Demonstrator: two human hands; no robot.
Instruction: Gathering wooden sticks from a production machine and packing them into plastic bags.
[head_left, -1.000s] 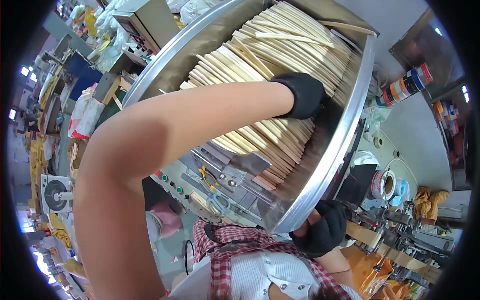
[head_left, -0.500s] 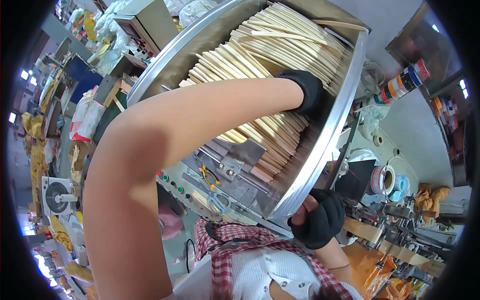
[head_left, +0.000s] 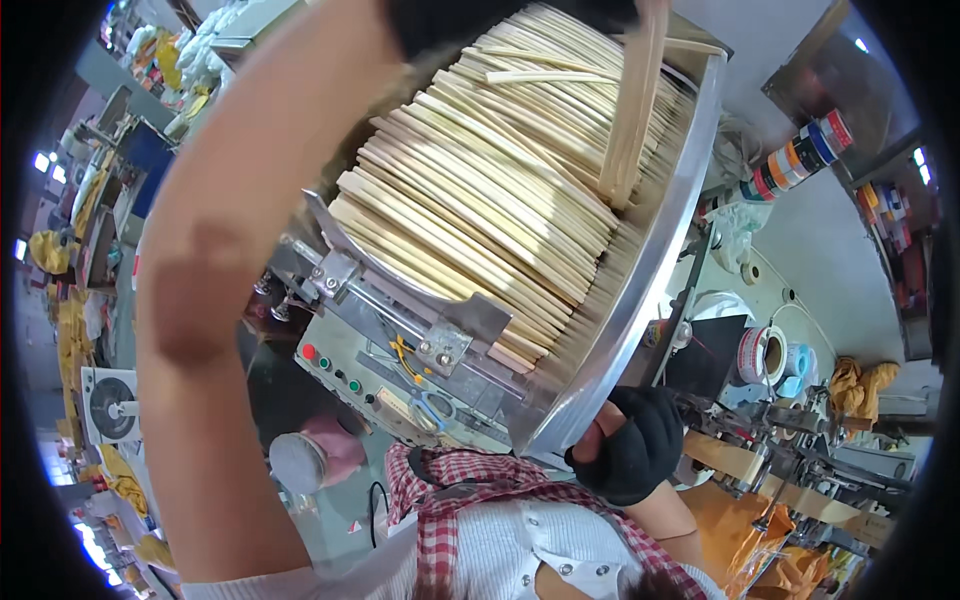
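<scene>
A metal hopper [head_left: 690,200] holds a deep layer of pale wooden chopsticks [head_left: 470,190], mostly lying side by side. At the top edge is my left hand [head_left: 510,22] in a black glove, blurred and partly cut off. A few chopsticks [head_left: 632,120] stand up at a steep angle over the layer, their upper ends at this hand, which appears closed on them. My right hand [head_left: 635,445], in a black fingerless glove, is curled at the hopper's near right corner with the thumb against the rim.
Below the hopper are a metal bracket [head_left: 440,345], a control panel [head_left: 330,370] with coloured buttons, yellow-handled pliers [head_left: 405,358] and blue-handled scissors [head_left: 433,408]. A round stool [head_left: 298,462] stands at lower left. Tape rolls [head_left: 770,355] and machinery are on the right.
My left hand has moved from the hopper's right side up to the top edge, with chopsticks now raised at it. More of the layer shows. My right hand stays at the corner.
</scene>
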